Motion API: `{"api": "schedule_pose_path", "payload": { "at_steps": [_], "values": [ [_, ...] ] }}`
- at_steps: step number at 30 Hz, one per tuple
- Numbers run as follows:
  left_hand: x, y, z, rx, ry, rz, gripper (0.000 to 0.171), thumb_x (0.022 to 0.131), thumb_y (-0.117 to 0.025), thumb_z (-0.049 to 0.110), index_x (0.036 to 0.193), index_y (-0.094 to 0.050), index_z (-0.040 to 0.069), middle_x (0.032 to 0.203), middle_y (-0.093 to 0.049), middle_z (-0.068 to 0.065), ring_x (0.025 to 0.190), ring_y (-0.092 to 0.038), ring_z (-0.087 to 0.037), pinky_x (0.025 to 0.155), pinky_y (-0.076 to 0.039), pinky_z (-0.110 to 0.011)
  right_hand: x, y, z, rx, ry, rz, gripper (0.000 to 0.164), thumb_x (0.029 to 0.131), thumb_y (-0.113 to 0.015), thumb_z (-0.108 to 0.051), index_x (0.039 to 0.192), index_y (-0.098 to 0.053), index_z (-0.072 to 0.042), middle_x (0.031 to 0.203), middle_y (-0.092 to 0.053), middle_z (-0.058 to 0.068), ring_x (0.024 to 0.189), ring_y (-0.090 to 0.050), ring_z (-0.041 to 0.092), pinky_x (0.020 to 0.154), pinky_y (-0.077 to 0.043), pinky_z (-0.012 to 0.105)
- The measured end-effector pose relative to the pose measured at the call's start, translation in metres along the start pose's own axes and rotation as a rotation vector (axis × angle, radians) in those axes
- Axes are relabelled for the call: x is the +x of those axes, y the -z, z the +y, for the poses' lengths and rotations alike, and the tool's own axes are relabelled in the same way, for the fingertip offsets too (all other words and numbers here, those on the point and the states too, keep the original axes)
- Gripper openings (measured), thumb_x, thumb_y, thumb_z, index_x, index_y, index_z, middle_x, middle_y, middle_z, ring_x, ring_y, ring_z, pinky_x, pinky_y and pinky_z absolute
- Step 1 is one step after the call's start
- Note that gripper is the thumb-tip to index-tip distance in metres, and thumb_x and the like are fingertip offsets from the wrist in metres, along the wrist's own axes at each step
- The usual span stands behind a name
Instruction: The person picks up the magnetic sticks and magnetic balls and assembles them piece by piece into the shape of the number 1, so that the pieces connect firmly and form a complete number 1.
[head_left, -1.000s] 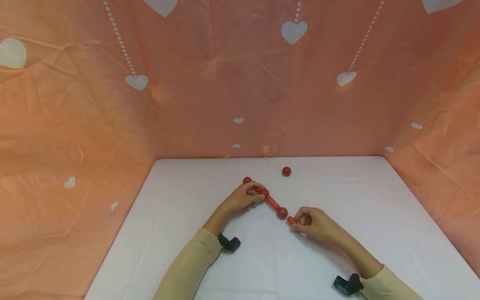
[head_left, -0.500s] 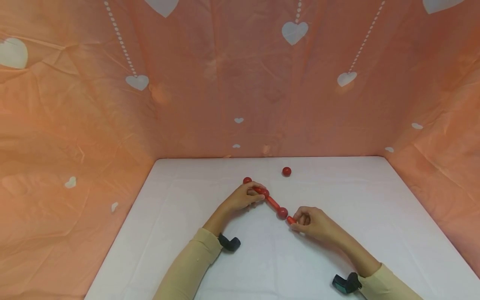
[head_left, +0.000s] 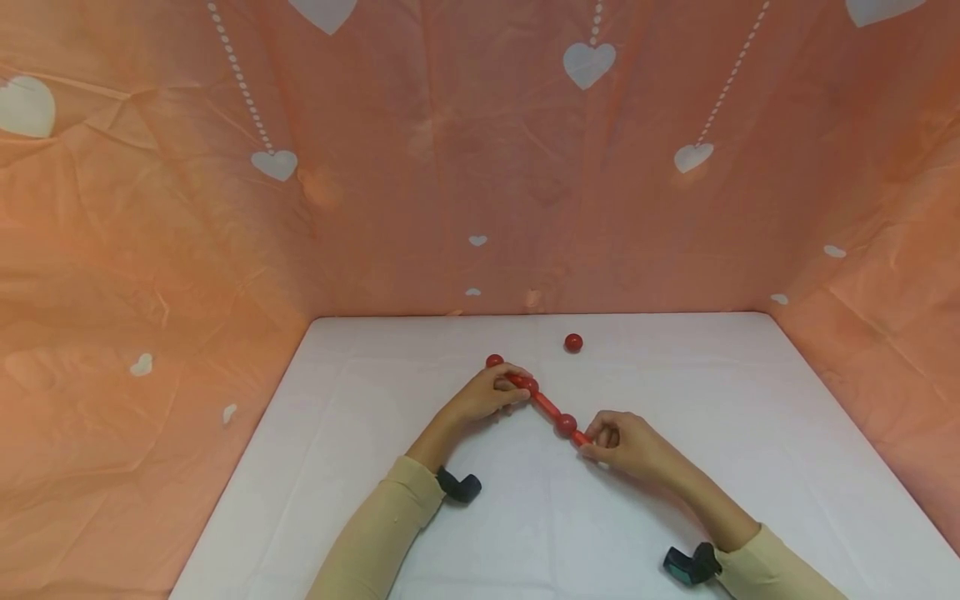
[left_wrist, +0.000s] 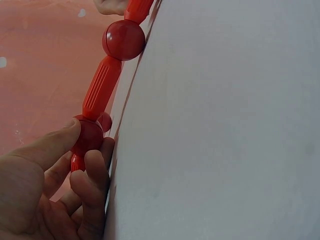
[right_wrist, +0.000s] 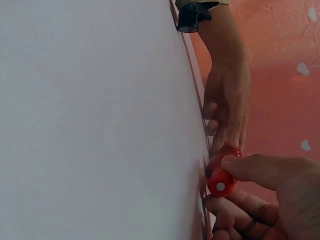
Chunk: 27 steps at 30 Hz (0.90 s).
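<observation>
A chain of red balls and ridged red rods runs diagonally over the white table. My left hand grips the chain at one ball, thumb on one side and fingers curled round the other. From there a ridged rod leads to another ball. My right hand pinches a short red rod between thumb and fingers, its near end against that ball. In the right wrist view a pale round spot shows on the rod's free end. The chain's far end ball shows beyond my left hand.
A loose red ball lies toward the back of the white table. Orange cloth with white hearts stands behind and at both sides. Dark wrist cameras sit on both wrists.
My right hand has moved slightly left and up with the rod, closing the small gap to the ball. My left hand has kept its grip in place.
</observation>
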<state>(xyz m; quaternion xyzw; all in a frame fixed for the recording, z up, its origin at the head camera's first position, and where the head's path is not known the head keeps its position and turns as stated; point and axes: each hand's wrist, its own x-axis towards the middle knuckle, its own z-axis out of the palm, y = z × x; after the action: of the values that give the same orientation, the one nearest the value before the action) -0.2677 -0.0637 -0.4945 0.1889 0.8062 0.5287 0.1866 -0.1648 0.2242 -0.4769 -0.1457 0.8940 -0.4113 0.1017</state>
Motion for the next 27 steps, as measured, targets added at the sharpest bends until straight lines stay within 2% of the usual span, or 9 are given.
{"api": "schedule_pose_path", "payload": {
  "at_steps": [15, 27],
  "values": [
    [0.0004, 0.0007, -0.0002, -0.002, -0.004, 0.001, 0.033, 0.103, -0.076, 0.028, 0.135, -0.07, 0.019, 0.089, -0.069, -0.004, 0.065, -0.055, -0.017, 0.059, -0.047, -0.025, -0.0006, 0.0004, 0.0002, 0.006, 0.001, 0.008, 0.018, 0.092, -0.087, -0.019, 0.099, -0.071, -0.012, 0.079, -0.061, -0.002, 0.074, -0.055, 0.017, 0.063, -0.046, 0.025],
    [0.0015, 0.0003, -0.0021, -0.012, -0.018, -0.005, 0.034, 0.103, -0.076, 0.028, 0.135, -0.07, 0.018, 0.091, -0.069, -0.003, 0.066, -0.056, -0.017, 0.058, -0.047, -0.025, 0.0029, 0.0068, 0.0009, -0.04, -0.032, 0.058, 0.01, 0.1, -0.079, -0.022, 0.102, -0.071, -0.016, 0.083, -0.064, -0.002, 0.079, -0.058, 0.019, 0.065, -0.049, 0.028]
  ]
}}
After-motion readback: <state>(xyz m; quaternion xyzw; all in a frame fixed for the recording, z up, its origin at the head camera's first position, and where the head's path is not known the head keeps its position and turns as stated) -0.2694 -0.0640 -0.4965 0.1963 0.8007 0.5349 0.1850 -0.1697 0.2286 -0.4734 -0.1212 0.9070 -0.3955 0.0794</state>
